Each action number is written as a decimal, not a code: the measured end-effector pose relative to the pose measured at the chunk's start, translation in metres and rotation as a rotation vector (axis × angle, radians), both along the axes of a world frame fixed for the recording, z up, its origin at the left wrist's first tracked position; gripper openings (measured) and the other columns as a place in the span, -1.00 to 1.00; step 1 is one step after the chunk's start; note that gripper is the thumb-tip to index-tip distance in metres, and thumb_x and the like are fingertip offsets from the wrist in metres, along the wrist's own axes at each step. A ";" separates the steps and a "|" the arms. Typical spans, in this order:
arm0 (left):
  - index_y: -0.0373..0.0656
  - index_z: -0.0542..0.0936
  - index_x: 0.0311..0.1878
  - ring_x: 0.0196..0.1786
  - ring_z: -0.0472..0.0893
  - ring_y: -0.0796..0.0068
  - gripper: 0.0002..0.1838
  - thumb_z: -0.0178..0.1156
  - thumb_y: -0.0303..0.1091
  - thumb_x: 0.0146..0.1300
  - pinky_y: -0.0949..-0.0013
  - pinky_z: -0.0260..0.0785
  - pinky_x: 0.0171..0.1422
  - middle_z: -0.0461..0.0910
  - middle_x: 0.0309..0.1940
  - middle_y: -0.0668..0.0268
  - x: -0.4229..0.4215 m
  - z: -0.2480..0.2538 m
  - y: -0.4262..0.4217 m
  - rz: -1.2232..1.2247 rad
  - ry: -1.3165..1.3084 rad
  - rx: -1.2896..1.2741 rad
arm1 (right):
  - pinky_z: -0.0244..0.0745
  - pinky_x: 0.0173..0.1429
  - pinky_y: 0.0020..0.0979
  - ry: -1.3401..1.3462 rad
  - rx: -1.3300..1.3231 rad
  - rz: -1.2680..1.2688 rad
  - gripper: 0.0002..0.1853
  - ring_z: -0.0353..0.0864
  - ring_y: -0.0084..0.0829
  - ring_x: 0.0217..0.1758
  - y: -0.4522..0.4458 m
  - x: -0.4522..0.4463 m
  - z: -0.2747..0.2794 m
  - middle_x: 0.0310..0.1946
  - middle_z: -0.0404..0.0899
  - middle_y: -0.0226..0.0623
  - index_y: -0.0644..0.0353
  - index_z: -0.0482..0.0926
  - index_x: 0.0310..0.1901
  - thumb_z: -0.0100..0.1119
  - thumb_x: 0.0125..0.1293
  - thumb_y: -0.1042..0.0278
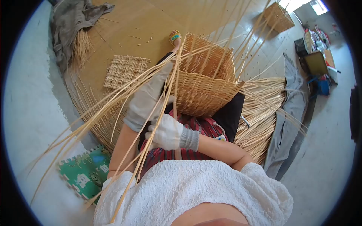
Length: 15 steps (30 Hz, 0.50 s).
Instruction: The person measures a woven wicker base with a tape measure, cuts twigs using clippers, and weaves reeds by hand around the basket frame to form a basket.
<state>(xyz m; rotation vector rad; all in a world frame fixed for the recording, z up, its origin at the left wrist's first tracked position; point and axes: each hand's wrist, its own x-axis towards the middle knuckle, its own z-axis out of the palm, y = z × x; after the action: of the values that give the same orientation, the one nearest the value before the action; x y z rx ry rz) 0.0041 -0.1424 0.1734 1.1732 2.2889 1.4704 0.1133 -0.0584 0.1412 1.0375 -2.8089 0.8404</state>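
A woven wicker basket (205,92) lies tilted across my lap, its opening facing away from me. Long wicker rods (124,88) fan out from its near left corner, several running back over my arms. My left hand (149,96), in a pale work glove, reaches up to that corner, its fingers closed around the bunched rods; the fingertips are partly hidden by them. Below it, my right hand (166,133), in a similar glove with a grey cuff, is closed with curled fingers beside the rods that cross in front. What it grips is hidden.
A flat woven panel (126,71) lies on the floor at left. Bundled rods (264,109) rest on grey cloth (292,109) at right. Another basket (279,17) stands at the back right. A green foam mat (86,171) is beside my left arm. Upright rods rise from the basket.
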 end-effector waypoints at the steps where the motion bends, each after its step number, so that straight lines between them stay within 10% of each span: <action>1: -0.25 0.33 0.46 0.33 0.56 0.26 -0.33 0.33 -0.44 0.31 0.22 0.34 0.46 0.65 0.18 0.10 0.008 0.013 0.015 0.034 0.167 0.049 | 0.53 -0.15 -0.16 0.162 -0.094 -0.058 -0.68 0.63 -0.21 -0.35 0.004 0.010 -0.014 -0.54 0.53 -0.30 0.00 0.52 -0.51 0.29 0.15 -0.04; 3: -0.25 0.37 0.42 0.03 0.70 0.25 -0.46 0.23 -0.36 0.43 0.12 0.36 0.45 0.74 -0.18 0.17 -0.009 -0.001 0.024 -0.054 0.344 0.084 | 0.50 -0.26 -0.18 0.058 -0.099 -0.134 -0.64 0.60 -0.25 -0.41 0.039 0.032 -0.004 -0.57 0.50 -0.33 -0.01 0.49 -0.55 0.29 0.19 -0.06; 4: -0.26 0.41 0.37 -0.13 0.68 0.30 -0.54 0.15 -0.30 0.49 0.07 0.37 0.44 0.64 -0.38 0.24 -0.027 -0.030 0.016 -0.010 -0.085 0.470 | 0.49 -0.30 -0.21 -0.104 -0.146 -0.182 -0.66 0.58 -0.25 -0.46 0.076 0.039 -0.009 -0.58 0.52 -0.33 0.00 0.50 -0.54 0.26 0.27 0.01; 5: -0.26 0.44 0.32 -0.30 0.66 0.35 -0.60 0.06 -0.25 0.55 0.02 0.38 0.44 0.54 -0.58 0.31 -0.042 -0.048 0.008 0.047 -0.524 0.839 | 0.47 -0.35 -0.25 0.278 -0.938 -0.452 -0.65 0.58 -0.28 -0.51 0.095 0.039 -0.039 -0.59 0.56 -0.32 0.05 0.52 -0.53 0.15 0.40 0.08; 6: -0.26 0.44 0.32 -0.30 0.66 0.35 -0.60 0.06 -0.25 0.55 0.02 0.38 0.44 0.54 -0.58 0.31 -0.047 -0.052 0.002 0.037 -0.533 0.829 | 0.47 -0.35 -0.27 0.237 -0.789 -0.432 -0.57 0.56 -0.34 -0.52 0.153 0.030 -0.034 -0.60 0.58 -0.32 0.12 0.53 -0.49 0.00 0.54 0.08; 7: -0.23 0.48 0.25 -0.35 0.62 0.45 -0.67 0.03 -0.27 0.57 0.06 0.42 0.40 0.52 -0.61 0.33 -0.049 -0.055 -0.003 0.048 -0.603 0.882 | 0.50 -0.30 -0.28 -0.253 -1.110 -1.110 -0.48 0.52 -0.43 -0.52 0.163 0.020 -0.004 -0.62 0.54 -0.35 0.15 0.51 -0.49 -0.10 0.60 0.01; 9: -0.19 0.51 0.18 -0.41 0.58 0.54 -0.74 0.00 -0.30 0.59 0.10 0.46 0.37 0.50 -0.64 0.34 -0.044 -0.062 -0.003 0.063 -0.656 0.945 | 0.53 -0.22 -0.29 -0.191 -1.864 -0.415 -0.51 0.51 -0.50 -0.47 0.221 -0.007 -0.083 -0.53 0.57 -0.36 0.18 0.54 -0.36 -0.13 0.63 -0.01; 15: -0.35 0.35 0.37 0.32 0.49 0.26 -0.54 0.13 -0.38 0.50 0.15 0.28 0.51 0.51 0.18 0.08 0.030 -0.091 0.052 0.427 0.001 0.402 | 0.59 -0.03 -0.46 -0.263 -1.242 -1.072 -0.78 0.64 -0.56 -0.21 0.214 0.020 -0.039 -0.25 0.63 -0.40 0.18 0.54 0.13 0.05 0.58 0.31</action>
<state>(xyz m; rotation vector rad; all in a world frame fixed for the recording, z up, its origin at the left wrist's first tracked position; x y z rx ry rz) 0.0341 -0.0907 0.0826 0.7825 2.4191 2.1595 0.1332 0.1556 0.1021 -0.6796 -1.7179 1.9716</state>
